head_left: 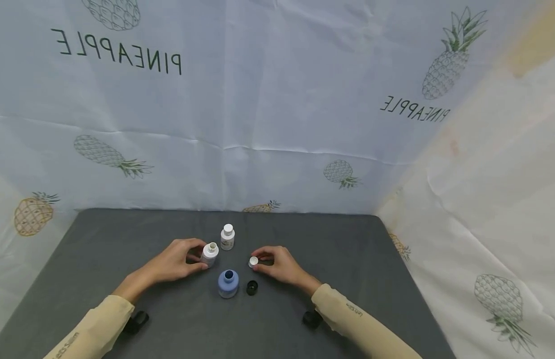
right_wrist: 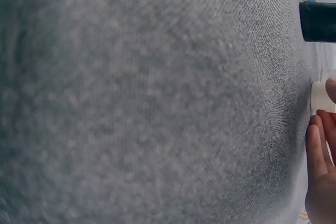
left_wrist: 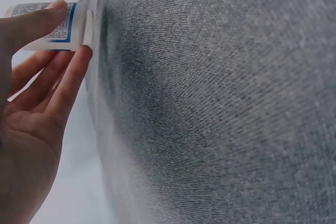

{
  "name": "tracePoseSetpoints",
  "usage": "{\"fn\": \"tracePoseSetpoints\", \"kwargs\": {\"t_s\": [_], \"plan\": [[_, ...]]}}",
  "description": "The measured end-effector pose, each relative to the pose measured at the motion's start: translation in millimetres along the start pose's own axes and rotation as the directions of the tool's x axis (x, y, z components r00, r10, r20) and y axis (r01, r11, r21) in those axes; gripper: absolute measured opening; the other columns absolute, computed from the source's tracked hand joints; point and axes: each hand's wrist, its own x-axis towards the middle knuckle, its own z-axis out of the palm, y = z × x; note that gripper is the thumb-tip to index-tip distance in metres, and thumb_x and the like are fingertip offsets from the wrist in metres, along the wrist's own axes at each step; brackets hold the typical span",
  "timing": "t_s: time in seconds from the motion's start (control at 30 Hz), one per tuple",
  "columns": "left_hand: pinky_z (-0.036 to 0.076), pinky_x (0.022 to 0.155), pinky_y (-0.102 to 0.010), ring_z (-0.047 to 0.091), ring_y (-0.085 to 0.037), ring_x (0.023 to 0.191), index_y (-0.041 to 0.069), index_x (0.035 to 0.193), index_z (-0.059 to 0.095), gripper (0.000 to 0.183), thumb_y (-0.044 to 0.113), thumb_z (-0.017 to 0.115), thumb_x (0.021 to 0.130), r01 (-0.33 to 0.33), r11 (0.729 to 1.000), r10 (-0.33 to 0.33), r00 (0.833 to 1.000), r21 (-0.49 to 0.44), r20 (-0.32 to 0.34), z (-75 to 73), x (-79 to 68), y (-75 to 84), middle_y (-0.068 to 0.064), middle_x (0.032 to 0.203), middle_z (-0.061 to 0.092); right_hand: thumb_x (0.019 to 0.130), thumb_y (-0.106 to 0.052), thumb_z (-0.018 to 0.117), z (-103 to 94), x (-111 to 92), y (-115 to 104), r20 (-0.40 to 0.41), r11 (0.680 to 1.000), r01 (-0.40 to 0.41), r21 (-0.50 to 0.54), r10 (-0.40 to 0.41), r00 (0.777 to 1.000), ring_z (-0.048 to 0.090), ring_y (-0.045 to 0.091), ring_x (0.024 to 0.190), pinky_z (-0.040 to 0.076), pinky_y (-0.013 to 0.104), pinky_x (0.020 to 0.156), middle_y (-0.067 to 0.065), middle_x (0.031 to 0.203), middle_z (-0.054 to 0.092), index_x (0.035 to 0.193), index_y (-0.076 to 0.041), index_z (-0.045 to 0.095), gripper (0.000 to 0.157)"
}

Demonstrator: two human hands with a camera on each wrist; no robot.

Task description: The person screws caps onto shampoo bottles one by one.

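Observation:
My left hand (head_left: 181, 259) grips an uncapped white bottle (head_left: 209, 254) between thumb and fingers. In the left wrist view, that bottle (left_wrist: 39, 22) has a printed label with a blue border and its base is at the grey cloth. A small white cap (head_left: 253, 261), hollow side up, is pinched between the thumb and fingers of my right hand (head_left: 279, 265). The right wrist view shows this cap (right_wrist: 318, 97) at the cloth, partly covered by the thumb. Between the hands and nearer to me stands an open blue bottle (head_left: 228, 285), with a black cap (head_left: 252, 287) beside it.
A second white bottle (head_left: 227, 238), its cap on, stands just behind the one in my left hand. Dark grey cloth covers the table (head_left: 192, 324). Behind it hangs a pale curtain (head_left: 268, 99) printed with pineapples.

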Motion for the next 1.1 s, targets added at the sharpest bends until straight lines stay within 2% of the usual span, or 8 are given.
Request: {"fn": "tracePoseSetpoints", "kwargs": {"t_s": [0.2,0.43,0.63,0.87,1.1], "plan": [[0.069,0.081,-0.03,0.081,-0.019,0.095,-0.005,0.12,0.072,0.037,0.006,0.089,0.089,-0.014,1.0,0.014,1.0,-0.005,-0.022,-2.5,0.2,-0.7,-0.012,0.108,0.076,0.099,-0.016,0.081,-2.4,1,-2,-0.002,1.0,-0.004,0.008,0.004,1.0,0.078,0.028,0.117,0.064,0.033,0.101,0.011,0.125,0.08,0.127,-0.006,0.077,0.03],[0.069,0.08,-0.032,0.08,-0.017,0.094,-0.002,0.12,0.073,0.037,0.008,0.09,0.088,-0.026,1.0,0.027,0.999,0.015,-0.037,-6.9,1.9,3.2,-0.011,0.108,0.076,0.099,-0.011,0.08,-14.4,6,-12,-0.016,0.998,0.008,0.066,-0.007,1.0,0.079,0.03,0.115,0.064,0.024,0.097,0.015,0.124,0.079,0.126,-0.003,0.076,0.029],[0.069,0.083,-0.034,0.078,-0.018,0.098,0.0,0.12,0.074,0.036,0.011,0.09,0.089,-0.009,0.999,0.01,1.0,0.04,-0.023,-8.6,4.9,9.3,-0.008,0.109,0.076,0.101,-0.009,0.077,-26.8,9,-25,-0.03,0.994,0.045,0.095,-0.043,0.999,0.078,0.034,0.116,0.064,0.024,0.099,0.019,0.126,0.076,0.13,0.002,0.072,0.031],[0.069,0.084,-0.038,0.077,-0.02,0.099,0.0,0.12,0.075,0.037,0.009,0.09,0.088,-0.047,0.996,0.048,0.999,0.073,-0.021,-9.4,8.2,19.5,-0.007,0.109,0.075,0.101,-0.006,0.075,-30.0,9,-35,-0.02,0.99,0.089,0.112,-0.087,0.996,0.076,0.035,0.12,0.062,0.024,0.102,0.02,0.129,0.072,0.131,0.006,0.07,0.033],[0.067,0.081,-0.032,0.076,-0.013,0.094,0.004,0.117,0.076,0.034,0.011,0.091,0.087,-0.105,0.988,0.107,0.994,0.118,-0.014,-7.5,14.1,26.0,-0.004,0.107,0.075,0.101,-0.009,0.077,-29.9,8,-47,-0.037,0.984,0.147,0.101,-0.144,0.989,0.074,0.03,0.121,0.062,0.026,0.105,0.014,0.13,0.072,0.133,-0.006,0.075,0.032]]}}
